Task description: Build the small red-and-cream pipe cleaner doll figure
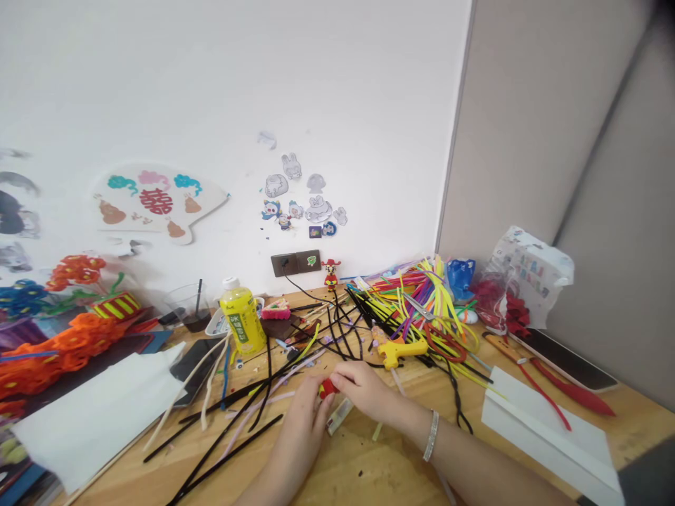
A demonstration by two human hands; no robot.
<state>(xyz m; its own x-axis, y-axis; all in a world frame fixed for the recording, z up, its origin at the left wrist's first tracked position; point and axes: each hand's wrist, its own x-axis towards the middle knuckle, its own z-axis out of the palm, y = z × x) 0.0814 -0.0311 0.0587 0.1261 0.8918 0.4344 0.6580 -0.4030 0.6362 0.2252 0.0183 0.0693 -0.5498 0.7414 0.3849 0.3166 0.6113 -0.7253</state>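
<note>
My left hand [309, 409] and my right hand [366, 390] meet above the front middle of the wooden table. Between their fingertips is a small red and yellow piece [328, 388], partly covered by the fingers, so its exact kind does not show. Both hands are closed on it. Just under the right hand lies a narrow pale, clear-looking object [339, 416]. Beyond the right hand is a yellow glue gun [403, 351], lying on its side. Black pipe cleaners [232, 400] stretch across the table to the left of my left hand.
A yellow drink bottle [242, 316] stands upright behind the hands. Colourful pipe cleaners [406, 288] are heaped at the back with scissors [419, 307]. Near the wall stands a small red figurine [330, 275]. White paper [548, 432] and a dark-screened tablet [565, 360] lie right; orange flowers [74, 351] fill the left.
</note>
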